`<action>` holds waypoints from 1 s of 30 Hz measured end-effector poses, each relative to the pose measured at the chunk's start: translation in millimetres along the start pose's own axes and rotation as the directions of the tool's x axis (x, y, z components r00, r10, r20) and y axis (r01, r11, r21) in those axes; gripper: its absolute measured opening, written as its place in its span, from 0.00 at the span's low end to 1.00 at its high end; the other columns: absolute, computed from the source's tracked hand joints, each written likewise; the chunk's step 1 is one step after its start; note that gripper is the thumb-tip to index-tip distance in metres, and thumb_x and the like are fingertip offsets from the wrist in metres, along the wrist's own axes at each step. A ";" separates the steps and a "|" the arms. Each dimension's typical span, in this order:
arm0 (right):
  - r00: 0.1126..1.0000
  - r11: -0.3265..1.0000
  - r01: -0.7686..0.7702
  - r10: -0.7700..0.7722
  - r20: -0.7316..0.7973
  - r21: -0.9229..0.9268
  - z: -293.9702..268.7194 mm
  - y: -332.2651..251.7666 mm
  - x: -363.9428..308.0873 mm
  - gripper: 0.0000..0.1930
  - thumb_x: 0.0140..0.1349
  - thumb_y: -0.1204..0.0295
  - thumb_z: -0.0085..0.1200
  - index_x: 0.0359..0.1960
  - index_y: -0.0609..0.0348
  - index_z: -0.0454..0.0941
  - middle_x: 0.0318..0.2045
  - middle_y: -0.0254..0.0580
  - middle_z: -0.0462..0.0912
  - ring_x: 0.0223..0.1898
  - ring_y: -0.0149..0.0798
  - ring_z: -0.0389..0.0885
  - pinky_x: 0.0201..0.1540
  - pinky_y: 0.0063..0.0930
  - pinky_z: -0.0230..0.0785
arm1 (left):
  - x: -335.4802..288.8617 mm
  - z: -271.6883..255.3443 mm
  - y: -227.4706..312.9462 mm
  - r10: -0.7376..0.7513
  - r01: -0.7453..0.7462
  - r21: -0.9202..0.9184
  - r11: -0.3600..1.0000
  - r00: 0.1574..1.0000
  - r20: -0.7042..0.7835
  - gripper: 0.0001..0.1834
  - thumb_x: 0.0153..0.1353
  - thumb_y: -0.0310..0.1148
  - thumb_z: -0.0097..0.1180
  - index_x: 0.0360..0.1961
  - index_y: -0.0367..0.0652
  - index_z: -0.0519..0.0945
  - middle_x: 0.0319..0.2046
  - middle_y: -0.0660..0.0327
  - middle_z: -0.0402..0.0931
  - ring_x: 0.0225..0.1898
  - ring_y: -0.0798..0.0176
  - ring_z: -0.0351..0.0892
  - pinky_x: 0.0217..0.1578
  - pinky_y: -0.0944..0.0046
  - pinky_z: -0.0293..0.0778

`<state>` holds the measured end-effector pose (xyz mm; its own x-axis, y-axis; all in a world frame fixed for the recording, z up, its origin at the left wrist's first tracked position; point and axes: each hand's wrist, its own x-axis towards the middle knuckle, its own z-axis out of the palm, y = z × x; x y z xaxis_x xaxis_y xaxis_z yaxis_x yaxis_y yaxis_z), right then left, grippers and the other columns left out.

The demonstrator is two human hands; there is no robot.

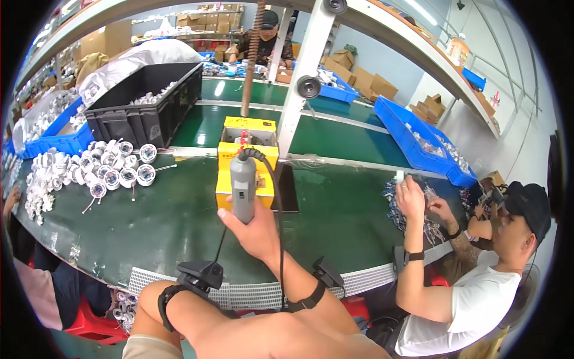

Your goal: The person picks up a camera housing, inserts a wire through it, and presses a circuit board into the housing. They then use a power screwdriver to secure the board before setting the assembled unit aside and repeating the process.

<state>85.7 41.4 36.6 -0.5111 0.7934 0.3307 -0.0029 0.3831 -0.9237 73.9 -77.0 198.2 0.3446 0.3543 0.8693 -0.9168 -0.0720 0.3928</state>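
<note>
The grey electric screwdriver [243, 185] stands upright over the yellow fixture [246, 157] in the middle of the green bench [179, 221], tip down, ready to bear on it. The right hand [254, 230] wraps closed around its lower body. The left hand is hidden below the bench edge; I cannot tell its grip.

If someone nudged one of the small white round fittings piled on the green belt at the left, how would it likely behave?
The white round fittings look small and plastic, so probably light and easy to slide on the green belt. Their round rims suggest one might roll if tipped on edge. Thin wire leads trailing from some would likely flop and could snag neighbours in the heap.
</note>
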 end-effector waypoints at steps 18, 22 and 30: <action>0.760 0.690 -0.280 -0.266 -0.593 -0.668 -176.1 52.8 19.4 0.39 0.50 0.55 0.67 0.60 0.63 0.65 0.51 0.55 0.72 0.56 0.53 0.70 0.59 0.42 0.63 | -45.9 -42.0 68.0 -0.093 0.583 0.707 0.400 0.793 -0.602 0.13 0.64 0.36 0.56 0.30 0.35 0.77 0.20 0.59 0.77 0.19 0.68 0.74 0.23 0.70 0.71; 0.850 0.554 -0.416 -0.046 -0.525 -0.721 -219.2 90.0 20.8 0.42 0.47 0.48 0.67 0.58 0.65 0.67 0.54 0.60 0.72 0.58 0.58 0.69 0.58 0.46 0.64 | -87.1 -86.0 66.8 -0.614 0.838 0.544 0.046 0.454 -0.646 0.10 0.61 0.30 0.60 0.38 0.32 0.82 0.31 0.56 0.83 0.33 0.66 0.82 0.39 0.69 0.76; 0.947 0.912 0.186 -0.067 0.315 -0.366 -148.0 13.3 4.2 0.31 0.43 0.69 0.72 0.53 0.58 0.76 0.43 0.39 0.81 0.43 0.36 0.80 0.47 0.28 0.73 | -162.4 -134.9 3.8 -0.410 0.689 -0.157 0.708 0.220 -0.885 0.26 0.71 0.46 0.42 0.60 0.35 0.67 0.53 0.50 0.74 0.50 0.53 0.78 0.49 0.54 0.77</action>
<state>210.7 119.8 54.3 -0.7545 0.5765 0.3136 0.2172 0.6703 -0.7096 -12.7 -9.0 18.1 0.2729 0.9329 -0.2352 -0.4435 0.3389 0.8297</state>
